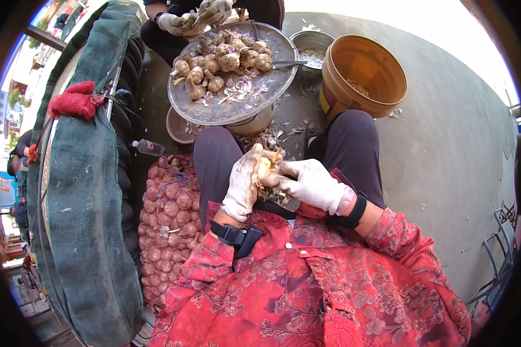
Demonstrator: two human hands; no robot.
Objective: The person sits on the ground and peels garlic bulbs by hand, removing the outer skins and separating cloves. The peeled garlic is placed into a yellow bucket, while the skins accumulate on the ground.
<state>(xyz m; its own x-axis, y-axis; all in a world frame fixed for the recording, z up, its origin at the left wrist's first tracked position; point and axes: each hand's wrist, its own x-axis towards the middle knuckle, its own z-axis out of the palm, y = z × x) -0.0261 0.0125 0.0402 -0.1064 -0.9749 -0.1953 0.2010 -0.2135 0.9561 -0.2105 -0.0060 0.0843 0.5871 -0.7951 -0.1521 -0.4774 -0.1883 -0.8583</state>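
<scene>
A partly peeled garlic bulb (265, 167) with its stalk is between my two gloved hands, above my lap. My left hand (242, 184), in a dirty white knit glove, grips it from the left, thumb along the top. From the right, my right hand (312, 182) pinches at its lower side with thumb and fingers. Pale cloves show through the torn skin. Beyond my knees, a round tray (273, 93) carries a heap of unpeeled garlic bulbs (230, 62), loose pinkish skins (239, 90) and a knife (286, 63) at its right rim.
An orange-brown bucket (364, 73) with some cloves inside stands by my right knee, beside a metal pot (314, 41) of peeled cloves. A red mesh sack of garlic (169, 234) and a plastic bottle (148, 147) lie left. Another person's gloved hands (195, 19) work beyond the tray.
</scene>
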